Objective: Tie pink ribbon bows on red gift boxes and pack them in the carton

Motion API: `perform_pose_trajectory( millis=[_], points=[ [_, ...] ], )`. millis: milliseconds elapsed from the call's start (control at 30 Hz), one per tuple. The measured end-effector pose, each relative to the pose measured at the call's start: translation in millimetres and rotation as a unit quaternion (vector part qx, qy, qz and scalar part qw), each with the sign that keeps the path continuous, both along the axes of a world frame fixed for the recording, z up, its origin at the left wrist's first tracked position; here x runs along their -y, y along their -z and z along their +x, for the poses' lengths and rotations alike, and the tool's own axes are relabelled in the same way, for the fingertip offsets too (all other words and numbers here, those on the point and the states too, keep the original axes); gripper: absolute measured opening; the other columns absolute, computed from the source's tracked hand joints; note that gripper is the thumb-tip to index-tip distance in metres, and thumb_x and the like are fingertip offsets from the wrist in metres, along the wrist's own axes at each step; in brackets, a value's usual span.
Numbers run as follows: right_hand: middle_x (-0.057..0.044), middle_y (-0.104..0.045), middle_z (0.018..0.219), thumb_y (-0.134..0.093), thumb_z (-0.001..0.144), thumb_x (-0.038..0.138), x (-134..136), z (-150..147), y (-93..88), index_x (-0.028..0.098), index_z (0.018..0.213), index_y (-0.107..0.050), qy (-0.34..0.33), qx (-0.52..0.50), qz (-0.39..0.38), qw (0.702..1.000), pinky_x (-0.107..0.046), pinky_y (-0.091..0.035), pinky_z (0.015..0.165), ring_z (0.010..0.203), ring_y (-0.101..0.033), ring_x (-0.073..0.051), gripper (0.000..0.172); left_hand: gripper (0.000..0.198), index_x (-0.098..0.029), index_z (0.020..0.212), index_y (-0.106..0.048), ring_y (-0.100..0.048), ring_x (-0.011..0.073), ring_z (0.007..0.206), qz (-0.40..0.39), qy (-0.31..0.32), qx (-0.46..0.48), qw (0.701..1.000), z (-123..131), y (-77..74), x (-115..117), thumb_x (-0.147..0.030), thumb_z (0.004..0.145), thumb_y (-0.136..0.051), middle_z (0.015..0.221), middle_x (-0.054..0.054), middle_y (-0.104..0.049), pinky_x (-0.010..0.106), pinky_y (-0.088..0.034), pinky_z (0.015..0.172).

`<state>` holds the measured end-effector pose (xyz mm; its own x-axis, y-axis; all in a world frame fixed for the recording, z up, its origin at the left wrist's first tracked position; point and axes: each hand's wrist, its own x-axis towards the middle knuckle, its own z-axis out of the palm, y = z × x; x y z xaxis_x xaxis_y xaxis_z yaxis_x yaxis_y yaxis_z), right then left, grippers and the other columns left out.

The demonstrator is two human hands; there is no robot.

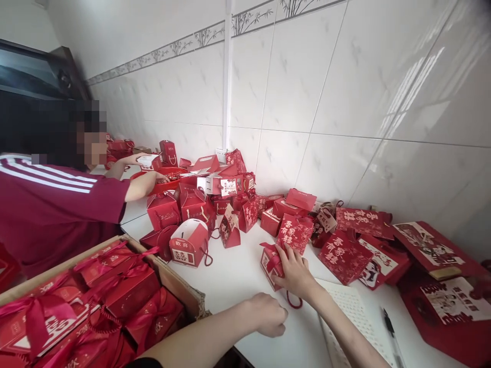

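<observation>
The person's right hand (294, 268) is gripping a small red cardboard gift box (267, 267) topped with a glossy pink-red ribbon bow (273, 260), its fingers spreading over the top and side and its thumb pressing near the front. That box is standing on the smooth white tabletop (233, 286), just in front of a patterned red triangular carton (295, 232) with white lettering. The left hand (268, 314) is curling its fingers inward on the near side of the box; its palm is facing away, so whether it is pinching anything cannot be told. A thin dark red cord loop (293, 306) is showing near both hands. A white sheet of paper (351, 306) with rows of writing is lying partly under the right forearm, and a slim black-and-clear pen (389, 322) is resting beside it. To the left, an open brown cardboard carton (176, 278) is holding many ribbon-tied red boxes (130, 291). Farther off, a co-worker (88, 204) in a maroon shirt with white shoulder stripes is reaching into a round red basin (178, 170).
</observation>
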<state>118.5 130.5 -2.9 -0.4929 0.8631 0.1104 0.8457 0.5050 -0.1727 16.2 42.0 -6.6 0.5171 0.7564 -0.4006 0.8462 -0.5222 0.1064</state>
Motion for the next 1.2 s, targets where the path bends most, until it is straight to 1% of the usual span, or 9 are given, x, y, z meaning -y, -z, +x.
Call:
perform_pose_trajectory(
  millis=[167,300,400,500,667,800,933,1067,1200],
  points=[
    [-0.018,-0.038,0.134,-0.05,0.078,0.051,7,-8,-49.2,0.019,0.127,-0.041,-0.071,-0.066,0.115,0.989,-0.051,-0.032,0.095,0.126,-0.034,-0.035,0.059,0.033,-0.013,0.104,-0.064,-0.066,0.0283,0.087,-0.007,0.014,0.0,1.0,7,-5.1,8,-0.029,0.083,-0.043,0.096,0.014,-0.069,0.035,-0.051,0.066],
    [-0.013,-0.053,0.119,-0.045,0.084,0.041,7,-60,-86.8,0.024,0.126,-0.043,-0.203,0.003,0.027,0.979,-0.04,-0.044,0.084,0.105,-0.054,-0.027,0.045,0.031,-0.015,0.102,-0.064,-0.066,0.0274,0.086,-0.014,0.007,0.014,1.0,5,3.0,6,-0.03,0.082,-0.044,0.097,0.012,-0.069,0.034,-0.051,0.066],
    [-0.011,-0.062,0.103,-0.05,0.082,0.047,-4,-109,-85.8,0.029,0.129,-0.04,-0.192,0.029,-0.008,0.981,-0.04,-0.047,0.076,0.093,-0.061,-0.028,0.052,0.029,-0.017,0.098,-0.064,-0.066,0.0263,0.085,-0.003,-0.004,0.025,1.0,0,10.1,0,-0.029,0.081,-0.043,0.096,0.01,-0.069,0.034,-0.051,0.066],
    [-0.014,-0.059,0.112,-0.047,0.084,0.05,-20,-144,-72.7,0.03,0.133,-0.035,-0.161,0.006,-0.01,0.987,-0.04,-0.047,0.074,0.095,-0.062,-0.029,0.054,0.029,-0.016,0.096,-0.063,-0.065,0.0263,0.087,0.01,-0.024,0.026,0.999,-6,12.7,-7,-0.028,0.081,-0.042,0.096,0.01,-0.069,0.034,-0.05,0.067],
    [-0.016,-0.063,0.106,-0.04,0.09,0.027,-31,-158,-48.1,0.018,0.127,-0.044,-0.157,-0.051,-0.013,0.986,-0.036,-0.048,0.073,0.091,-0.064,-0.026,0.038,0.03,-0.016,0.096,-0.063,-0.064,0.0263,0.086,0.018,-0.048,0.046,0.998,-10,9.8,-13,-0.029,0.08,-0.041,0.094,0.01,-0.068,0.034,-0.049,0.068],
    [-0.008,-0.066,0.107,-0.039,0.088,0.014,-29,-135,-45.2,0.02,0.111,-0.058,-0.197,-0.111,0.009,0.974,-0.028,-0.046,0.083,0.097,-0.062,-0.019,0.031,0.029,-0.017,0.093,-0.064,-0.064,0.0251,0.084,0.022,-0.042,0.077,0.996,-10,5.4,-14,-0.03,0.079,-0.042,0.092,0.009,-0.068,0.033,-0.049,0.067],
    [-0.004,-0.06,0.119,-0.032,0.091,0.018,-28,-74,-59.1,0.022,0.118,-0.055,-0.19,-0.174,0.069,0.964,-0.028,-0.043,0.092,0.107,-0.057,-0.015,0.035,0.026,-0.018,0.092,-0.065,-0.064,0.025,0.085,0.015,-0.037,0.09,0.995,-9,0.9,-11,-0.028,0.078,-0.046,0.092,0.009,-0.069,0.033,-0.049,0.068],
    [-0.007,-0.066,0.107,-0.031,0.09,0.022,-33,12,-83.8,0.02,0.109,-0.061,-0.118,-0.244,0.277,0.922,-0.032,-0.048,0.085,0.095,-0.061,-0.017,0.035,0.028,-0.02,0.094,-0.066,-0.064,0.0253,0.088,-0.01,-0.022,0.109,0.994,-6,1.8,-5,-0.032,0.075,-0.05,0.093,0.008,-0.069,0.035,-0.049,0.073],
    [-0.01,-0.065,0.105,-0.032,0.087,0.015,-47,92,-114.8,0.02,0.11,-0.061,0.007,-0.129,0.419,0.899,-0.035,-0.049,0.078,0.089,-0.061,-0.02,0.037,0.028,-0.02,0.094,-0.067,-0.063,0.0267,0.091,-0.034,-0.01,0.11,0.993,-4,3.2,-3,-0.031,0.073,-0.051,0.093,0.009,-0.069,0.037,-0.049,0.076]
  ],
)
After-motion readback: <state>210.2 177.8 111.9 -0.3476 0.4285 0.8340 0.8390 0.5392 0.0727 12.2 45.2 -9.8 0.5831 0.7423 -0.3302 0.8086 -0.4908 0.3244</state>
